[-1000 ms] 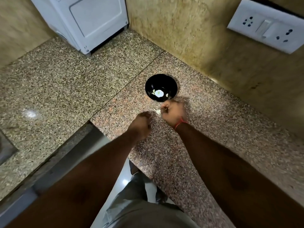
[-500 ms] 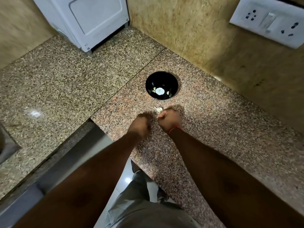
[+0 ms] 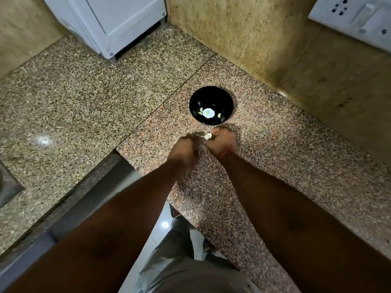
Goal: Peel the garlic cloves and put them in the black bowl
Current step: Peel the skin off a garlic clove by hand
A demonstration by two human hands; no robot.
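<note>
Garlic is what I am watching on the feed: a pale garlic clove (image 3: 208, 136) is sitting pinched at the fingertips of the right hand (image 3: 222, 142), whose fingers are curling round it just above the granite counter (image 3: 275, 157). A red thread (image 3: 224, 153) is circling that wrist. At nine o'clock from the clove, the left hand (image 3: 184, 152) is hovering close beside it with its fingers curled under; I cannot tell whether it is pinching the clove's skin or holding nothing, since the knuckles are hiding the fingertips. At twelve o'clock from both hands, near them but apart, the black bowl (image 3: 211, 96) is standing upright on the counter, holding a few pale peeled cloves (image 3: 200, 112) in its bottom. Further out at eleven o'clock I am seeing a white appliance (image 3: 118, 22) standing in the corner, and at two o'clock a white switch plate (image 3: 355, 17) on the wall.
</note>
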